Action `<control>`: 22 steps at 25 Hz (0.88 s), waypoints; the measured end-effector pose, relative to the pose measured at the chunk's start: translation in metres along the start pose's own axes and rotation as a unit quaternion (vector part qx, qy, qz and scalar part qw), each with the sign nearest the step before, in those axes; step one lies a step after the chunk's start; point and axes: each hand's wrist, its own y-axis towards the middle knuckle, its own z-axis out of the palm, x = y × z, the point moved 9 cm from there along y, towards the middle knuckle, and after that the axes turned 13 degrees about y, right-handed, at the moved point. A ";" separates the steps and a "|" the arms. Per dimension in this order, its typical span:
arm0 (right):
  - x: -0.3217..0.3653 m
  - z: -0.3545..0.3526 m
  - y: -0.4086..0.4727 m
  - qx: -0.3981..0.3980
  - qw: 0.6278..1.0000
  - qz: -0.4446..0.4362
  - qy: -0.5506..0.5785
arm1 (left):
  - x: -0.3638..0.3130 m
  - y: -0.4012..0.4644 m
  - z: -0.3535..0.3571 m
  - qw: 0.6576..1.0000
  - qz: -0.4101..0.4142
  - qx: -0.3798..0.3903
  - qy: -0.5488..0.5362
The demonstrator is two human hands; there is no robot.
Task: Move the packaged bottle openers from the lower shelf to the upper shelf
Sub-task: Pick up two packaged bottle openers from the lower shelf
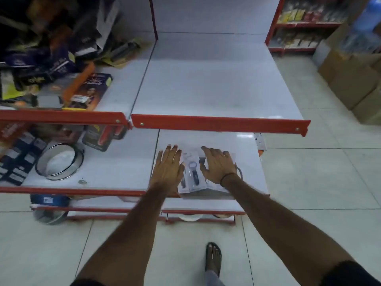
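Clear-plastic packaged bottle openers [193, 174] stacked near front edge of lower shelf [243, 145] | left hand [168, 168], right hand [218, 166] flat, fingers spread, flanking stack, gripping nothing | squeeze stack square, lift clear of red lip onto upper shelf [216, 85]

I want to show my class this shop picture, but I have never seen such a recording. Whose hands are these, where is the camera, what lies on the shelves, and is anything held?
One camera, worn on a person's head, looks down at their bare arms. The left hand and right hand lie flat, fingers spread, on the packaged bottle openers on the lower shelf. Nothing is lifted yet. The upper shelf above has a red front edge. To the left lies a round metal ring.
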 end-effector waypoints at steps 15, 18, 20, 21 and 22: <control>-0.016 0.033 0.079 0.121 0.992 0.002 0.039 | 0.026 0.075 0.031 0.973 -0.097 0.188 -0.088; -0.022 0.019 0.055 0.098 0.985 0.064 0.126 | 0.020 0.064 0.010 0.965 -0.107 0.170 -0.169; -0.023 0.006 0.029 0.076 0.966 0.116 0.217 | 0.014 0.048 -0.013 0.966 -0.100 0.151 -0.188; -0.022 -0.002 0.016 0.066 0.959 0.130 0.244 | 0.012 0.040 -0.026 0.968 -0.093 0.137 -0.190; -0.018 -0.011 0.002 0.057 0.956 0.134 0.255 | 0.009 0.031 -0.040 0.970 -0.083 0.120 -0.193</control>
